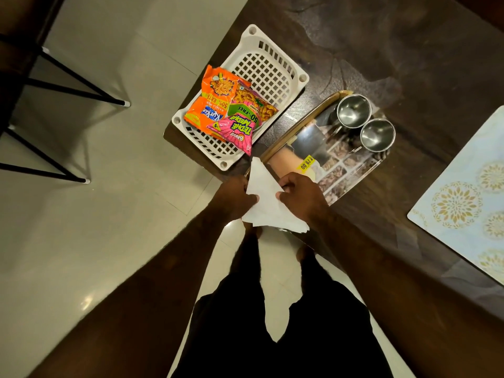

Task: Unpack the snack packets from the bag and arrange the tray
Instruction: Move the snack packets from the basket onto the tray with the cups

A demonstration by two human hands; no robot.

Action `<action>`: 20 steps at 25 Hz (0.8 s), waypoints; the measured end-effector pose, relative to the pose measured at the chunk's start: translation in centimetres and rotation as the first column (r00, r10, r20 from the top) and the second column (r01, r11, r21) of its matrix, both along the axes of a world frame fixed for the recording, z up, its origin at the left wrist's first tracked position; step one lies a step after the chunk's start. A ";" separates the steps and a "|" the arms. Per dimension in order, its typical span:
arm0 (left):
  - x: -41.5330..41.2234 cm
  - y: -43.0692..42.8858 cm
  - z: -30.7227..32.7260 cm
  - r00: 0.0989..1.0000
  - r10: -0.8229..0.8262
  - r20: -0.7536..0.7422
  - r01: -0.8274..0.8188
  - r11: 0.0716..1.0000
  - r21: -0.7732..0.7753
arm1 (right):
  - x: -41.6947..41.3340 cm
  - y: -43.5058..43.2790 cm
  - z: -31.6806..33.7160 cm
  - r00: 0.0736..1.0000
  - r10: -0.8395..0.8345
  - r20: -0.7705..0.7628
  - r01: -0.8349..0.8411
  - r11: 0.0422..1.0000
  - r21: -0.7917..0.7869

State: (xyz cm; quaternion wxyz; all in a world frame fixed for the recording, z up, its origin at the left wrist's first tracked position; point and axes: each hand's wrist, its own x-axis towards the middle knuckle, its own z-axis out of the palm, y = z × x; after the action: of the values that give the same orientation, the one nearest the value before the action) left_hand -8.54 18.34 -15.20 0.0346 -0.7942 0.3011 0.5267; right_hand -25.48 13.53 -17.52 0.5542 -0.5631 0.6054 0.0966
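A folded white bag (268, 203) is being gripped by the fingers of the left hand (236, 199) and right hand (301, 199) over the bench (409, 64) edge, both snack packets (226, 107) lying in the white tray (275, 64); a loosened pinch is judged likely to be dropping it floorward.

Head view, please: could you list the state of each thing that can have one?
White bag: folded, held by both hands.
Left hand: fingers closed on it.
Right hand: likewise.
White basket: holds two sealed packets.
Steel cups: upright, empty, on tray.
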 end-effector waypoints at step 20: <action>7.4 -12.3 0.7 0.958 0.091 0.272 -0.027 0.973 -0.228 | 9.4 -7.0 4.0 0.957 -0.082 0.278 0.113 0.989 -0.099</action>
State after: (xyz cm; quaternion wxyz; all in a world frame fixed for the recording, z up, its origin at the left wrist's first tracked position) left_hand -1.09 6.03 -14.51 -0.0278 -0.8683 0.3262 0.3728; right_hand -16.09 6.50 -13.48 0.6034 -0.5711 0.5549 -0.0439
